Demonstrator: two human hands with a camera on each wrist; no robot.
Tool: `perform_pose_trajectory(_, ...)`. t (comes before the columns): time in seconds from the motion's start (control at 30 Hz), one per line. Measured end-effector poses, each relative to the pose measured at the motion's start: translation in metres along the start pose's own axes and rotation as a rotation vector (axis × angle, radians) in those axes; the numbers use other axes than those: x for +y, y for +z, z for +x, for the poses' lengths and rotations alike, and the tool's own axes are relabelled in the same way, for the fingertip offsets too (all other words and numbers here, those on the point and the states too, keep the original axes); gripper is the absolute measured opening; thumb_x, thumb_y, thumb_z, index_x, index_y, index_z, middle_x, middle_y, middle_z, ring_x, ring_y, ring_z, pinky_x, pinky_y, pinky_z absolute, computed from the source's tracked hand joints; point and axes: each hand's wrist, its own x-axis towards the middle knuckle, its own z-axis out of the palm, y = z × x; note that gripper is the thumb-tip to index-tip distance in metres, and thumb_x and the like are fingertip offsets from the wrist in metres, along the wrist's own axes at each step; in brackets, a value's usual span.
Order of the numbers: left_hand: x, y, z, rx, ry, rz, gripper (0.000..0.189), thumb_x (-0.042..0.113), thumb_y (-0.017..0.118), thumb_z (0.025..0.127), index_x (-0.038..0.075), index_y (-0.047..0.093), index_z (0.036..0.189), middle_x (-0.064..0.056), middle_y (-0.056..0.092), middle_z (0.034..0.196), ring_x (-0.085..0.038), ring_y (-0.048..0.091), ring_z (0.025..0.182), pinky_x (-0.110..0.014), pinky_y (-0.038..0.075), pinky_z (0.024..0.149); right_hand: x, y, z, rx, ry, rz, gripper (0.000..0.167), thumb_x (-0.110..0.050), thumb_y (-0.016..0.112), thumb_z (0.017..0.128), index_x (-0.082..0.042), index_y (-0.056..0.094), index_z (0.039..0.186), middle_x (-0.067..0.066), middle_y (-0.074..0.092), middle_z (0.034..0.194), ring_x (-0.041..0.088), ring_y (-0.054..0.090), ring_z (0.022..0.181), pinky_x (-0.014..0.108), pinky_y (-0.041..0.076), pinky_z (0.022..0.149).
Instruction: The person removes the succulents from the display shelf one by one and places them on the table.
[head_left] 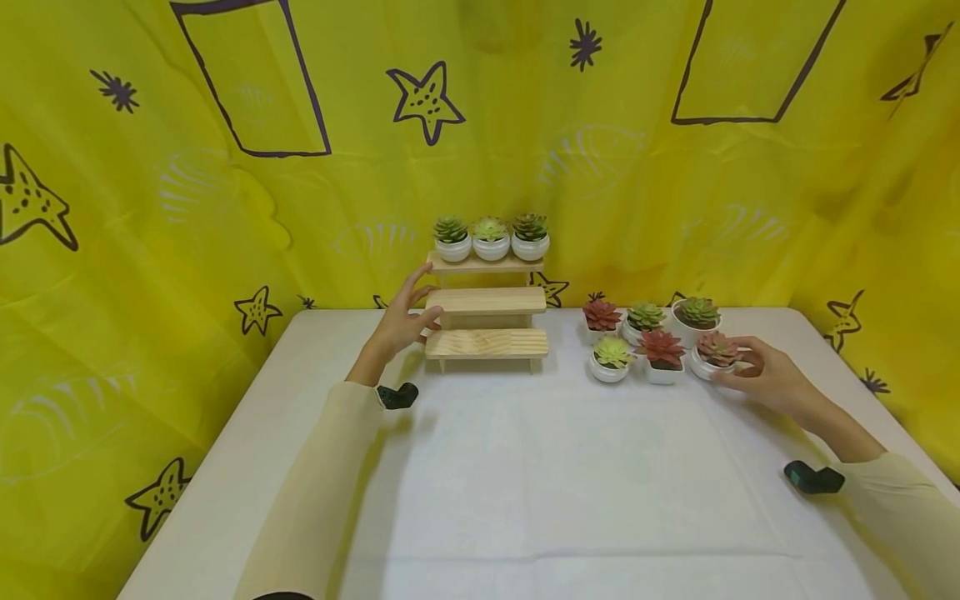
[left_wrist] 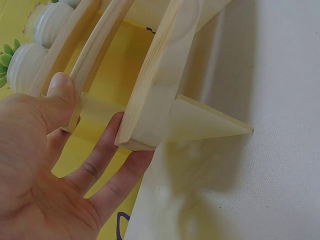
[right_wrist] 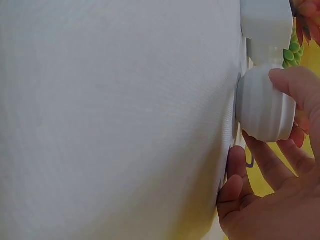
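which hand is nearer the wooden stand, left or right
Left. The left hand touches the stand at its left end; the right hand is well off to the stand's right, gripping the pink plant by its pot.

In the right wrist view, the right hand [right_wrist: 287, 205], cut off at four o'clock, mostly hides the pink succulent [head_left: 717, 348] in its round white pot [right_wrist: 262, 102]. The left wrist view crops the three-tier wooden stand [left_wrist: 156, 92] at twelve; the head view crops the left sleeve [head_left: 311, 487] at seven.
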Motion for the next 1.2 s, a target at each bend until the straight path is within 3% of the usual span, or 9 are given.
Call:
perform_pose_trajectory(0.17, -0.002, 0.0, 0.001, 0.001, 0.001, -0.002, 0.076, 0.015, 0.061, 0.105, 0.044, 0.02, 0.162, -0.015, 0.036, 0.162, -0.043, 0.071, 0.096, -0.042, 0.059, 0.067, 0.0, -0.001, 0.001, -0.007, -0.009, -0.004, 0.074, -0.031, 0.07, 0.1, 0.007, 0.031, 0.151, 0.038, 0.046, 0.138, 0.056, 0.051, 0.123, 0.026, 0.053, 0.078)
perform_pose_trajectory(0.27, -0.002, -0.001, 0.001, -0.001, 0.003, -0.005, 0.076, 0.014, 0.06, 0.105, 0.043, 0.02, 0.163, -0.015, 0.036, 0.162, -0.042, 0.071, 0.095, -0.041, 0.059, 0.066, 0.0, -0.004, 0.001, -0.011, -0.018, -0.018, 0.076, -0.033, 0.071, 0.1, 0.007, 0.03, 0.151, 0.039, 0.046, 0.139, 0.057, 0.054, 0.121, 0.043, 0.057, 0.086)
perform_pose_trajectory(0.37, -0.001, -0.001, 0.001, -0.002, 0.004, -0.004, 0.076, 0.015, 0.061, 0.105, 0.043, 0.02, 0.163, -0.014, 0.036, 0.162, -0.041, 0.071, 0.095, -0.041, 0.059, 0.065, 0.0, -0.007, 0.002, -0.026, -0.021, -0.026, 0.078, -0.035, 0.07, 0.1, 0.006, 0.029, 0.151, 0.041, 0.042, 0.142, 0.059, 0.054, 0.12, 0.061, 0.052, 0.093)
perform_pose_trajectory(0.43, -0.001, -0.001, 0.001, -0.003, 0.002, -0.005, 0.076, 0.016, 0.061, 0.105, 0.043, 0.02, 0.163, -0.015, 0.036, 0.163, -0.04, 0.071, 0.095, -0.04, 0.059, 0.065, -0.001, -0.01, 0.003, -0.042, -0.02, -0.026, 0.079, -0.036, 0.07, 0.1, 0.006, 0.027, 0.152, 0.042, 0.04, 0.143, 0.059, 0.054, 0.12, 0.064, 0.051, 0.093)
perform_pose_trajectory(0.67, -0.003, -0.002, 0.001, -0.01, -0.01, -0.017, 0.077, 0.016, 0.061, 0.105, 0.043, 0.018, 0.163, -0.015, 0.031, 0.165, -0.043, 0.07, 0.098, -0.039, 0.058, 0.064, -0.006, -0.022, 0.003, -0.078, -0.046, 0.0, 0.081, -0.029, 0.07, 0.101, 0.005, 0.022, 0.155, 0.042, 0.04, 0.144, 0.059, 0.054, 0.12, 0.046, 0.059, 0.081)
perform_pose_trajectory(0.83, -0.003, -0.001, 0.001, -0.015, -0.013, -0.035, 0.077, 0.015, 0.06, 0.105, 0.041, 0.017, 0.164, -0.017, 0.029, 0.165, -0.048, 0.068, 0.101, -0.042, 0.058, 0.066, -0.014, -0.031, 0.001, -0.067, -0.098, -0.032, 0.078, -0.024, 0.07, 0.101, 0.006, 0.023, 0.155, 0.043, 0.044, 0.143, 0.059, 0.052, 0.123, 0.047, 0.059, 0.083)
perform_pose_trajectory(0.93, -0.004, -0.001, 0.001, -0.012, -0.008, -0.026, 0.076, 0.016, 0.06, 0.105, 0.042, 0.018, 0.163, -0.018, 0.029, 0.165, -0.046, 0.069, 0.099, -0.041, 0.058, 0.065, -0.021, -0.035, 0.0, -0.058, -0.141, -0.044, 0.077, -0.021, 0.069, 0.101, 0.005, 0.023, 0.156, 0.042, 0.039, 0.147, 0.061, 0.045, 0.128, 0.06, 0.053, 0.092)
perform_pose_trajectory(1.03, -0.003, 0.0, 0.0, -0.007, -0.002, -0.011, 0.075, 0.017, 0.06, 0.106, 0.044, 0.02, 0.163, -0.018, 0.031, 0.165, -0.043, 0.07, 0.098, -0.04, 0.058, 0.065, -0.029, -0.039, 0.0, -0.054, -0.154, -0.036, 0.081, -0.022, 0.069, 0.101, 0.004, 0.018, 0.159, 0.043, 0.03, 0.153, 0.065, 0.036, 0.132, 0.074, 0.038, 0.099)
perform_pose_trajectory(1.2, -0.001, 0.0, -0.001, -0.004, -0.008, -0.012, 0.076, 0.015, 0.06, 0.105, 0.045, 0.02, 0.162, -0.016, 0.032, 0.164, -0.041, 0.071, 0.096, -0.041, 0.059, 0.066, -0.039, -0.043, 0.001, -0.028, -0.17, -0.002, 0.087, -0.022, 0.07, 0.1, 0.001, 0.013, 0.161, 0.044, 0.022, 0.156, 0.069, 0.027, 0.135, 0.078, 0.026, 0.103)
